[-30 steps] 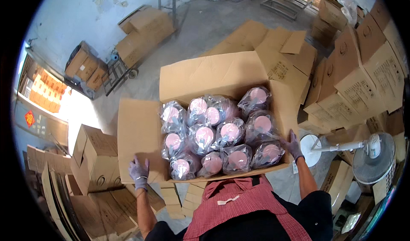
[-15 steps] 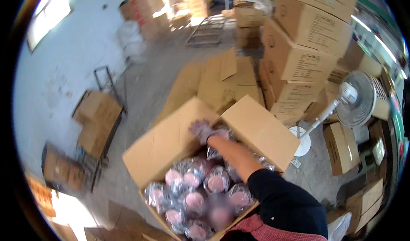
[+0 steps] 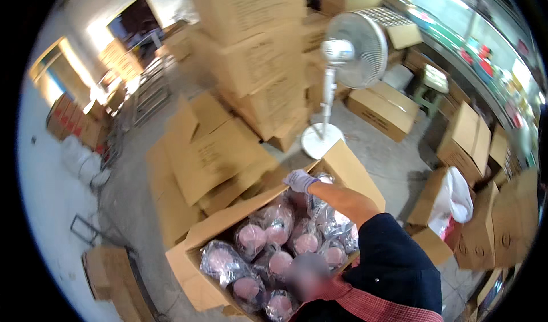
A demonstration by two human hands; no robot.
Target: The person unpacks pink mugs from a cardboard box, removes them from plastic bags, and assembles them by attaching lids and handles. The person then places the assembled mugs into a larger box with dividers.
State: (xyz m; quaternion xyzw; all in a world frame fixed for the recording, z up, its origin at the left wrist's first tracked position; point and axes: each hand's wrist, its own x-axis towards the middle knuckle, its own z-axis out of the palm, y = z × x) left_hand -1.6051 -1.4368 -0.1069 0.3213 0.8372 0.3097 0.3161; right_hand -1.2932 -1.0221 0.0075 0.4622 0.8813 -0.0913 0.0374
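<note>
A gloved right hand (image 3: 300, 181), fingers bent, rests at the far edge of an open box (image 3: 355, 179), near its right corner; whether it grips cannot be told. The left hand is out of view. Mostly to the hand's near left, the box runs lengthwise from near left to far right, holding pink, round-topped items (image 3: 251, 237) in crinkled clear plastic (image 3: 233, 269). Beyond: flattened cardboard (image 3: 220, 156), a white fan (image 3: 355, 51).
</note>
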